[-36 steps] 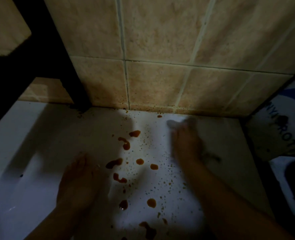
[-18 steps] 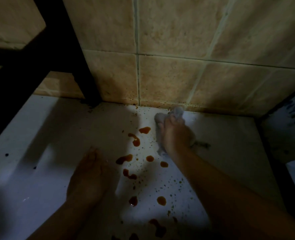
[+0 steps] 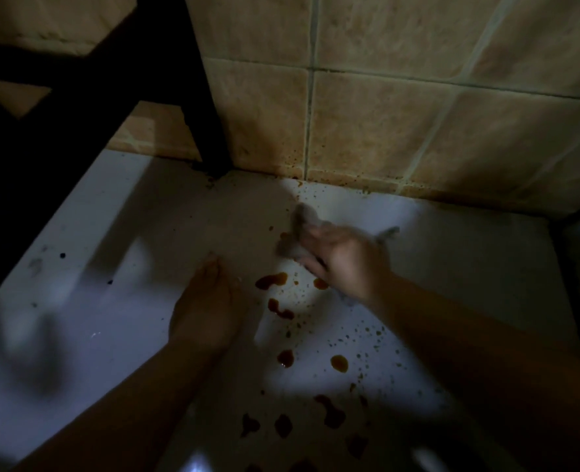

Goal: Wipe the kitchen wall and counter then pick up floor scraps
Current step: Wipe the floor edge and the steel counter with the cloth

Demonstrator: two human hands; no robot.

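Observation:
The white counter (image 3: pixel 111 253) carries several brown sauce blotches (image 3: pixel 271 280) and fine specks, running from the wall seam toward me. My right hand (image 3: pixel 343 257) is shut on a pale grey cloth (image 3: pixel 298 226), blurred with motion, pressed onto the counter just below the tiled wall (image 3: pixel 377 131). My left hand (image 3: pixel 206 301) lies flat on the counter left of the spill, palm down, fingers together, holding nothing. Brown specks also dot the lowest tiles near the seam (image 3: pixel 295 161).
A black frame post (image 3: pixel 200 107) stands on the counter against the wall at the left, with a dark crossbar running off to the left. The counter's right edge (image 3: pixel 561 274) drops into shadow. The scene is dim, lit by one bright patch.
My right hand with the cloth has swept from the wall seam leftward and toward me over the upper blotches. My left hand has stayed planted. The camera has shifted slightly.

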